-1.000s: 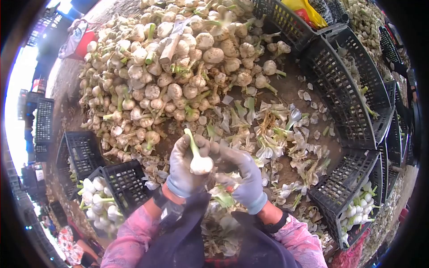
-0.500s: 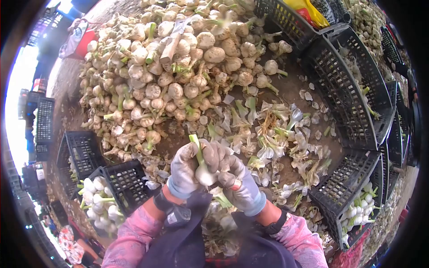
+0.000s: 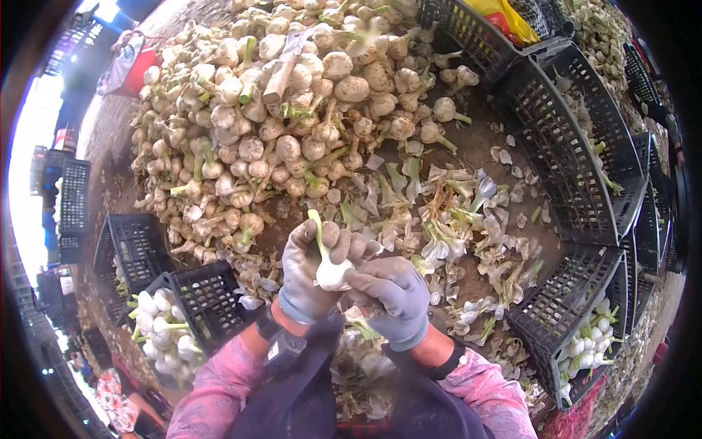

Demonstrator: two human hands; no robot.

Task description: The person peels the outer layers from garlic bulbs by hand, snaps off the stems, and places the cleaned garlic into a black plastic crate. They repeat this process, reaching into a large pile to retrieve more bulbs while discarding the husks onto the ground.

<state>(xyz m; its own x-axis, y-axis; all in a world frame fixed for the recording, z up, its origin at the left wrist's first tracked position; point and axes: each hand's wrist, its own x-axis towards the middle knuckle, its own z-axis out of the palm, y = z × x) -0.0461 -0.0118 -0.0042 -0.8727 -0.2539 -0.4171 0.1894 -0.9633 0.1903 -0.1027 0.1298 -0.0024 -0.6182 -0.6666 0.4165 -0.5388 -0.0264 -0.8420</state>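
Note:
A white garlic bulb (image 3: 333, 274) with a green stem pointing up is held in front of my body. My left hand (image 3: 307, 271), in a grey-white glove, is wrapped round its stem and side. My right hand (image 3: 395, 296), gloved too, has its fingers pinched together at the bulb's right side, and whatever lies between them is hidden. Beyond the hands rises a big pile of unpeeled garlic (image 3: 285, 150), with a wooden-handled tool (image 3: 276, 82) lying on top. Loose garlic skins (image 3: 446, 227) cover the ground to the right of the pile.
Black crates of clean garlic stand at the lower left (image 3: 208, 300) and lower right (image 3: 567, 300). More crates (image 3: 563, 146) line the right side, near a yellow bag (image 3: 512, 20). A red container (image 3: 140, 69) is at the upper left. Part of another person (image 3: 121, 399) shows at the lower left.
My hands drew together at the bulb, and my right hand now covers less of it, having turned its back upward. The bulb has shifted slightly and looks whiter than a second ago.

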